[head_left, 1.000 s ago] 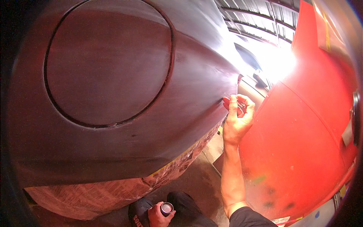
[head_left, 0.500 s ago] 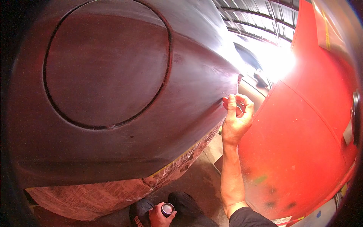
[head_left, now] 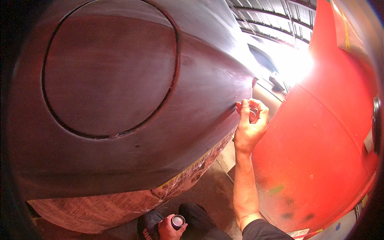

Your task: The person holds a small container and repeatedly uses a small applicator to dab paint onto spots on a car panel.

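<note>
My right hand [head_left: 251, 120] is raised beside the rear edge of a dark, dull car body panel [head_left: 120, 160]. Its thumb and fingers pinch a slim, stick-like tool [head_left: 239, 98], its thin tip pointing left against or just over the panel; contact cannot be told. Most of that tool is hidden by the fingers. Low in the view, my left hand [head_left: 165, 228] is wrapped around a small round cup [head_left: 178, 221], dark outside with a pale, greyish top or inside. The cup is held upright in front of my dark-clothed legs.
A round gap line [head_left: 177, 72] outlines a flap in the panel. Newspaper masking [head_left: 100, 214] hangs along its lower edge with yellow tape. A large red body part [head_left: 316, 136] stands close on the right. Behind are a car mirror [head_left: 277, 81], strong light and a metal roof [head_left: 276, 18].
The view has shifted slightly, so the panel's round outline sits a little farther left. Both hands keep nearly the same places and grips.
</note>
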Demonstrator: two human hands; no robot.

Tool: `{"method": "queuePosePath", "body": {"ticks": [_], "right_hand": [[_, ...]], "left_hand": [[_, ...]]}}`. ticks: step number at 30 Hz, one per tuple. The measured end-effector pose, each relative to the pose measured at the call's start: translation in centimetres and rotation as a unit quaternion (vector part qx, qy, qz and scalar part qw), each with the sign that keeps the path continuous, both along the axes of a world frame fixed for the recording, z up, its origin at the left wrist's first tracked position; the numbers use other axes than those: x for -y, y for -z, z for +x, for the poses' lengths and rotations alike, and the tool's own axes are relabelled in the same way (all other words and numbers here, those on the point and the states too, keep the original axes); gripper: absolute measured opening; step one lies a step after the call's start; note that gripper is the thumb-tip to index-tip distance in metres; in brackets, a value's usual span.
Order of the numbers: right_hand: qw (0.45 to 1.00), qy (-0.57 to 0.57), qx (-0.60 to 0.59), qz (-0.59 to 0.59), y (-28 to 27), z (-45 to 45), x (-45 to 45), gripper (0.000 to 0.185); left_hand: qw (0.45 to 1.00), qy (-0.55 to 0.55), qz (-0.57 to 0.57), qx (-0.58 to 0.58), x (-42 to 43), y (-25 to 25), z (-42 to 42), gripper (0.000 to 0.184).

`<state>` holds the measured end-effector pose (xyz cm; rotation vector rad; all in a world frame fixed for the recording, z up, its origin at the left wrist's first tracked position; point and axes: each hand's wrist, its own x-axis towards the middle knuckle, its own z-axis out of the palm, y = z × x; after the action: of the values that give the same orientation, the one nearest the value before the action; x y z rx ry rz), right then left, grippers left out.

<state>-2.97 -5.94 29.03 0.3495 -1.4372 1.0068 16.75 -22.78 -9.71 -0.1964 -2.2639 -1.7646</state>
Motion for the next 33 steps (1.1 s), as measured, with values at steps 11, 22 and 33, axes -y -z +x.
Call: {"method": "queuePosePath", "body": {"ticks": [11, 22, 33], "right_hand": [[0.999, -0.038, -0.005, -0.014, 0.0, 0.3, 0.3, 0.017], [0.997, -0.045, 0.067, 0.010, 7.0, 6.9, -1.1, 0.021], [0.867, -0.114, 0.363, 0.323, 19.0, 16.1, 1.0, 0.022]], "left_hand": [[1.000, -0.012, -0.013, -0.011, -0.2, 0.5, -0.1, 0.069], [0.996, 0.018, -0.085, 0.001, 0.1, -0.3, -1.0, 0.075], [0.983, -0.073, -0.151, -0.068, 2.3, -12.1, -1.7, 0.071]]}}
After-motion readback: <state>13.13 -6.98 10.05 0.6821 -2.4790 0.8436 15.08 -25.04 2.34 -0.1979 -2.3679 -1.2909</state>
